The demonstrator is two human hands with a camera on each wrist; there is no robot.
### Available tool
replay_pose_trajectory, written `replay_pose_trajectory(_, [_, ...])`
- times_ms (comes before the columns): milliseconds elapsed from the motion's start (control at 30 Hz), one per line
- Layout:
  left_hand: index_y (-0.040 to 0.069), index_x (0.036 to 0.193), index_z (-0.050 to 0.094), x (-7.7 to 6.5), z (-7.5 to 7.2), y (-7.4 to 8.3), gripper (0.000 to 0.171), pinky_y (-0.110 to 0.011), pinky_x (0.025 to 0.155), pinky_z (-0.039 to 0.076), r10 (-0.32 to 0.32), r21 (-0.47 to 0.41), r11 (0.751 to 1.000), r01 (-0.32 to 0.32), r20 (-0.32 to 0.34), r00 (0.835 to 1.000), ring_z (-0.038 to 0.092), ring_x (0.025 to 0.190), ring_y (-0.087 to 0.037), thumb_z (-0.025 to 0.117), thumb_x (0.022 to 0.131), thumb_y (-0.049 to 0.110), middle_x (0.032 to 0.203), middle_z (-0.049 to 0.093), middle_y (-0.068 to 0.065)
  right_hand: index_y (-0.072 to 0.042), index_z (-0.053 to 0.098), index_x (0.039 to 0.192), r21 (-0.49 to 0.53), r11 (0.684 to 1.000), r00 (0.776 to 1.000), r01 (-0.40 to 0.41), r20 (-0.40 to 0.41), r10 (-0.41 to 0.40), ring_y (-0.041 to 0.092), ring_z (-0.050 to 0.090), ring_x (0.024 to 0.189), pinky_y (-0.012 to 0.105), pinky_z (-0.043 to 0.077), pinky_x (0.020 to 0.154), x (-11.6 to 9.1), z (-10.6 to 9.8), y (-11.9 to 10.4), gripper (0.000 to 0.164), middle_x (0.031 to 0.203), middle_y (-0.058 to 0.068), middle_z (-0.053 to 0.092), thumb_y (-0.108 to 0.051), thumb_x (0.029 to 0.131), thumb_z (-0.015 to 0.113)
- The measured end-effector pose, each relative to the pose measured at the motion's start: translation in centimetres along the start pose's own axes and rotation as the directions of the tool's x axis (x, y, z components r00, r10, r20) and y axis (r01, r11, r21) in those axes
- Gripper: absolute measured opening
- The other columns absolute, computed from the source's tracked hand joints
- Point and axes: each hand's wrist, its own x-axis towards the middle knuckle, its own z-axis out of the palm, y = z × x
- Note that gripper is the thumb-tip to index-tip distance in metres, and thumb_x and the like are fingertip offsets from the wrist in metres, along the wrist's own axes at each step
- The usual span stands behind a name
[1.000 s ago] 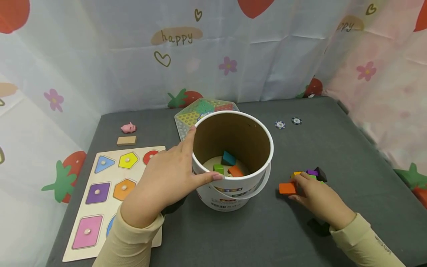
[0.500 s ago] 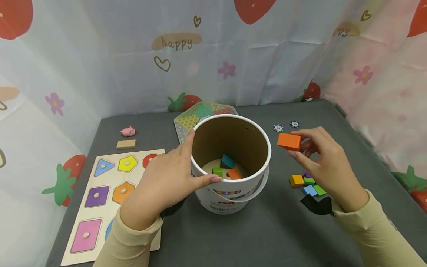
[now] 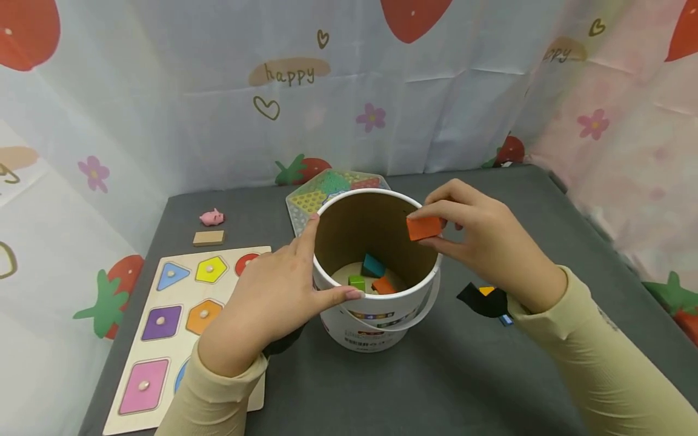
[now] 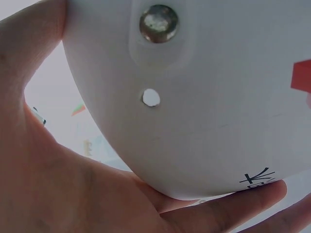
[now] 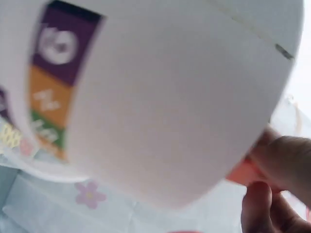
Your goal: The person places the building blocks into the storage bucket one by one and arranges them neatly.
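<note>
A white bucket (image 3: 376, 321) with a swing handle stands mid-table. My left hand (image 3: 269, 297) rests on its left side, thumb along the near rim, fingers fairly straight; the left wrist view shows these fingers (image 4: 228, 206) against the outer wall. My right hand (image 3: 474, 230) pinches an orange block (image 3: 423, 228) between thumb and fingers over the right rim. In the right wrist view, that block is partly hidden behind the bucket wall. Inside the bucket lie a teal block (image 3: 373, 266), a green block (image 3: 357, 282) and another orange block (image 3: 384, 285).
A wooden knob puzzle board (image 3: 202, 333) lies left. Behind it are a thin wooden block (image 3: 209, 238) and a pink pig figure (image 3: 212, 217). A hexagonal game board (image 3: 305, 206) sits behind the bucket. Under my right wrist, a yellow block (image 3: 486, 290) and a blue block (image 3: 506, 320) partly show.
My right hand has lifted the orange block from the pile at the right and carried it left to the bucket's rim. My left hand has stayed on the bucket.
</note>
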Motion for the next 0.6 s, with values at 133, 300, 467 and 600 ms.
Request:
replay_pose_trajectory(133, [0.016, 0.155, 0.002, 0.0, 0.0, 0.0, 0.125, -0.042, 0.074, 0.049, -0.007, -0.016, 1.000, 0.007, 0.008, 1.000, 0.062, 0.100, -0.027, 0.034, 0.063, 0.094, 0.144, 0.044, -0.007, -0.012, 0.072, 0.102, 0.010, 0.999, 0.997, 0.040, 0.063, -0.041, 0.011, 0.060, 0.090, 0.028, 0.052, 0.069, 1.3, 0.8, 0.0, 0.040, 0.106, 0.000, 0.057, 0.002, 0.067, 0.084])
replay_pose_trajectory(300, [0.018, 0.155, 0.002, 0.0, 0.1, 0.0, 0.125, -0.041, 0.072, 0.050, -0.006, -0.029, 1.000, 0.006, 0.003, 1.000, 0.063, 0.097, -0.025, 0.035, 0.062, 0.094, 0.144, 0.044, -0.004, -0.011, 0.074, 0.098, -0.012, 0.999, 0.986, 0.041, 0.160, -0.039, 0.012, 0.062, 0.088, 0.026, 0.052, 0.070, 2.3, 1.7, 0.3, 0.027, 0.109, 0.002, 0.057, 0.002, 0.075, 0.079])
replay_pose_trajectory(467, [0.018, 0.155, 0.002, -0.1, 0.0, -0.1, 0.125, -0.041, 0.073, 0.050, -0.013, -0.013, 1.000, 0.013, -0.004, 1.000, 0.063, 0.099, -0.026, 0.035, 0.062, 0.094, 0.144, 0.045, -0.006, -0.012, 0.075, 0.100, -0.022, 0.999, 0.982, 0.028, 0.188, -0.023, 0.011, 0.061, 0.087, 0.025, 0.051, 0.068, 2.4, 2.1, 0.5, 0.027, 0.111, 0.001, 0.057, 0.005, 0.079, 0.074])
replay_pose_trajectory(600, [0.017, 0.155, 0.002, 0.0, 0.0, -0.1, 0.125, -0.043, 0.075, 0.050, -0.011, 0.003, 1.000, 0.011, -0.002, 1.000, 0.062, 0.102, -0.028, 0.036, 0.062, 0.094, 0.144, 0.045, -0.008, -0.015, 0.074, 0.098, 0.000, 1.000, 0.994, 0.019, 0.104, -0.019, 0.009, 0.060, 0.085, 0.024, 0.048, 0.067, 1.1, 1.5, 1.0, 0.032, 0.108, -0.001, 0.058, 0.008, 0.075, 0.076])
